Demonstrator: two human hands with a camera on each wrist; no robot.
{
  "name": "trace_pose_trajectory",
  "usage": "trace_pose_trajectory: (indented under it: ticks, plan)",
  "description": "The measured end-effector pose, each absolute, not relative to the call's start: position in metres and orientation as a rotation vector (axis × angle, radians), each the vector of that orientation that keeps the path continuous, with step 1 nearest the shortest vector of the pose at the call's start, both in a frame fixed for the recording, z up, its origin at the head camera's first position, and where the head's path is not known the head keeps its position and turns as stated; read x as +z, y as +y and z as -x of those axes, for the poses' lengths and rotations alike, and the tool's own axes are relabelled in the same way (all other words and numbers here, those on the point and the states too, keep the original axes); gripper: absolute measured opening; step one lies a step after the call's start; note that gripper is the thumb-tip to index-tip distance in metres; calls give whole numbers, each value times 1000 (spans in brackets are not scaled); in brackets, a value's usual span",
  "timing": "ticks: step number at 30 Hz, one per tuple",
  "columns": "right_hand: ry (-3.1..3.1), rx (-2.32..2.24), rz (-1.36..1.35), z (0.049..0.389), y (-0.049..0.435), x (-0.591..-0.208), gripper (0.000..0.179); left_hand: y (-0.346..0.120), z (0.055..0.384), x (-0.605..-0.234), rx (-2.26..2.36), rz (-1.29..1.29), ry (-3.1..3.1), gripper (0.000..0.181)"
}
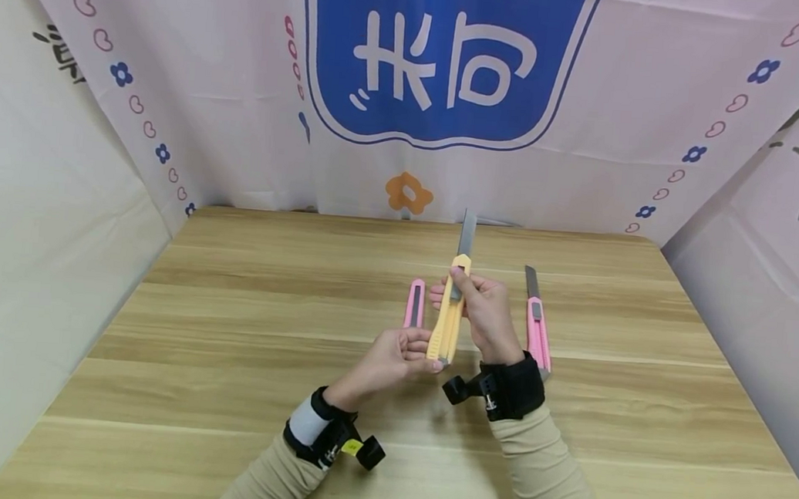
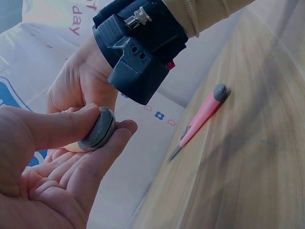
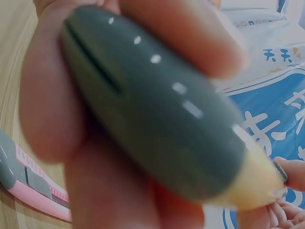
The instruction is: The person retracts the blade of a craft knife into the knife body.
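A yellow utility knife is held up over the table, its long grey blade extended away from me. My left hand pinches the rear end between thumb and fingers. In the left wrist view, the grey end cap shows at the left thumb. Further up the handle, my right hand grips the body, its thumb by the grey slider. The right wrist view has the grey end large and blurred, with fingers around it.
A pink utility knife lies right of my right hand, its blade out. Another pink knife lies behind my left hand, partly hidden, with no blade sticking out. The wooden table ends at a printed cloth backdrop.
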State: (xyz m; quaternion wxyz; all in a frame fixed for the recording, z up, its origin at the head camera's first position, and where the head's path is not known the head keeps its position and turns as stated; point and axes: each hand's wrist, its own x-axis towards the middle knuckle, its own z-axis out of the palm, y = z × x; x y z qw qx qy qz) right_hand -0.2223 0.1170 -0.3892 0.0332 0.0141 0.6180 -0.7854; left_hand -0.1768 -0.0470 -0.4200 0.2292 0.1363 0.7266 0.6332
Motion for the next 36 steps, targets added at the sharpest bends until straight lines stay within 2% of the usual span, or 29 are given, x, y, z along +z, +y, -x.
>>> trace_pose_trajectory:
  ticks: [8,18,31,36]
  plan:
    - [1917,-2387,-36,222,117,-389,44,-47,176,-418,1738,-368,1998,46]
    - [1902,-2383,-26,221,118,-388,35,-48,176,-418,1755,-374,1981,44]
    - [1939,-2297,-165,218,114,-385,49,-47,178,-420,1762,-341,2021,45]
    - [1990,-2303,-152,218,110,-387,49,-47,178,-419,1769,-331,2039,46]
